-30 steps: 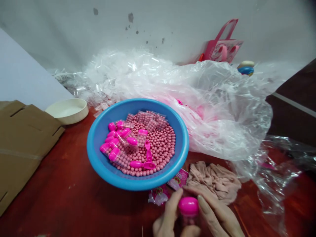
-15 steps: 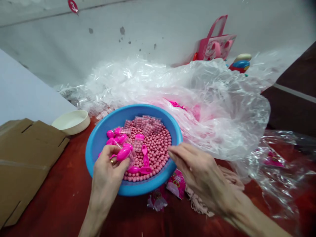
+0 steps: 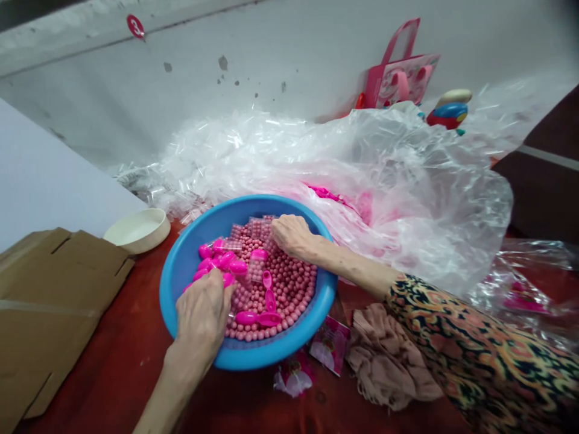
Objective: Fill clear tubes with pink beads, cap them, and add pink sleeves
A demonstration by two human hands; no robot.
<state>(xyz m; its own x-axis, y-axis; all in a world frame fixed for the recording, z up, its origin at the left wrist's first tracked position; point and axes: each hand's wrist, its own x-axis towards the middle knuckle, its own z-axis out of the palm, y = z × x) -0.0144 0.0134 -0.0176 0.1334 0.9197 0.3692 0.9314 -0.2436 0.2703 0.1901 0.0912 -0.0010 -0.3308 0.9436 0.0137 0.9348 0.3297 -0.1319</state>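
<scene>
A blue basin holds many pink beads, clear bead-filled packets and several bright pink plastic pieces. My left hand is inside the basin's near left side, fingers curled down by the pink-capped packets; its fingertips and anything in them are hidden. At the back right of the basin, my right hand is closed over the clear packets of beads. What its fingers grip is hidden too.
Cardboard lies at the left, near a cream round lid. Clear plastic bags fill the back. A brown cloth and small pink packets lie right of the basin. A pink bag stands behind.
My right hand has moved from the basin's right rim to the packets at its back. My left hand has lowered among the pink-capped packets, and the pink item it held is no longer clearly visible.
</scene>
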